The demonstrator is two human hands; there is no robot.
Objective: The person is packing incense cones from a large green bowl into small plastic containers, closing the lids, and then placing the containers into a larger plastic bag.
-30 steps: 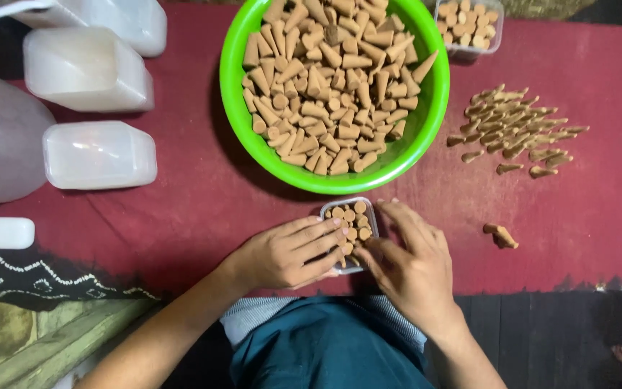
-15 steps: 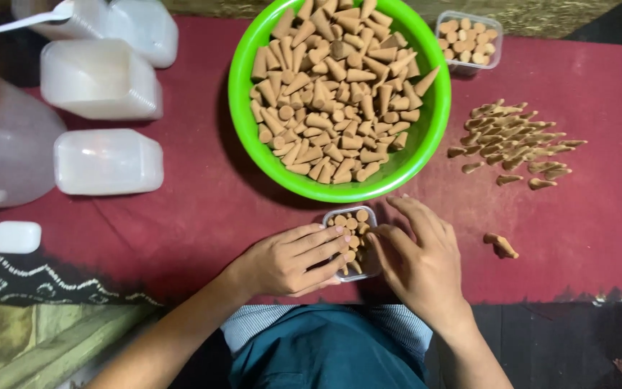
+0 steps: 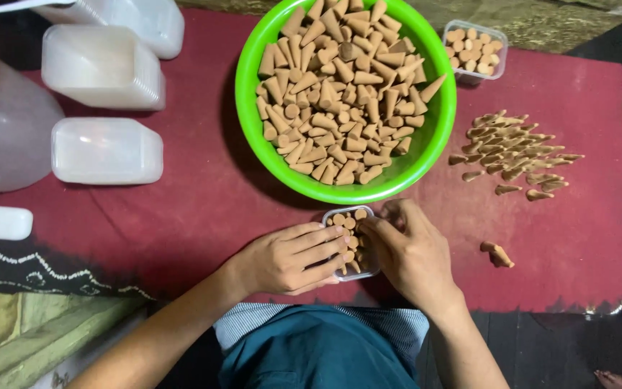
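Note:
A small clear plastic box of tan cones sits on the red cloth near its front edge. My left hand rests against the box's left side, fingers laid over its rim. My right hand presses on the right side, fingertips among the cones inside. Just beyond the box stands a big green bowl heaped with the same tan cones.
A loose pile of cones lies at the right, with two stray cones nearer me. A filled small box stands at the back right. Stacks of clear lids or boxes, a large plastic jug and a small white lid occupy the left.
Both hands stay at the small box; the fingers shift slightly over the cones. The camera view has moved a little.

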